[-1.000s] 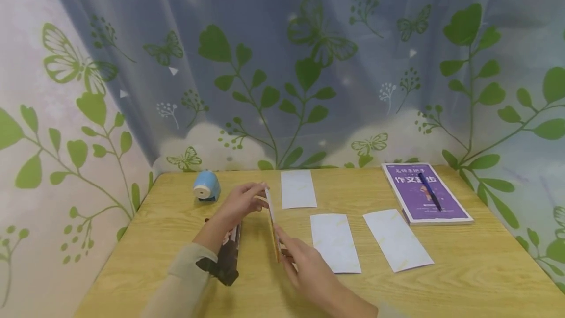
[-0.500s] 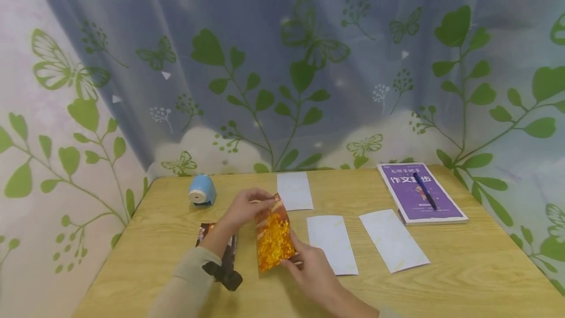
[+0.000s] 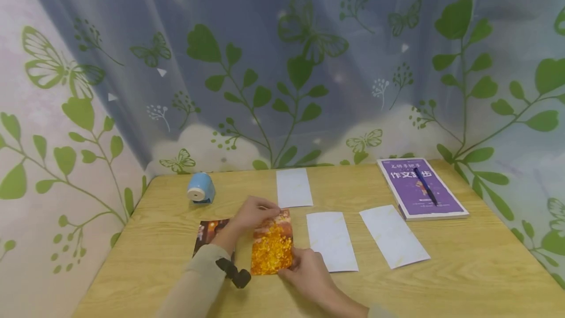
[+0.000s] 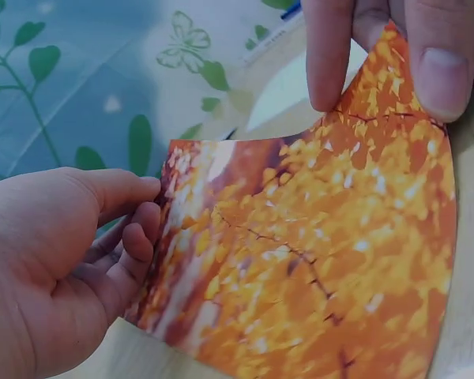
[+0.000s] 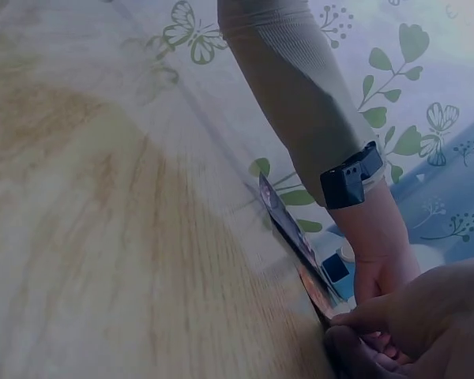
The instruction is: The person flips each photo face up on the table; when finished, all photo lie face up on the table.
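At lower centre of the head view, the left hand [image 3: 253,212] pinches the far edge of the orange card [image 3: 271,248], thumb and curled fingers [image 4: 138,229] closed on it. The card sits just above the wooden table [image 3: 463,278], slightly bowed, between both hands. Right of it, the right hand [image 3: 309,274] pinches its near corner between thumb and forefinger.

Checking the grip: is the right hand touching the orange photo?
Touching. In the left wrist view the right hand pinches a corner of the orange photo between thumb and finger, with no gap.
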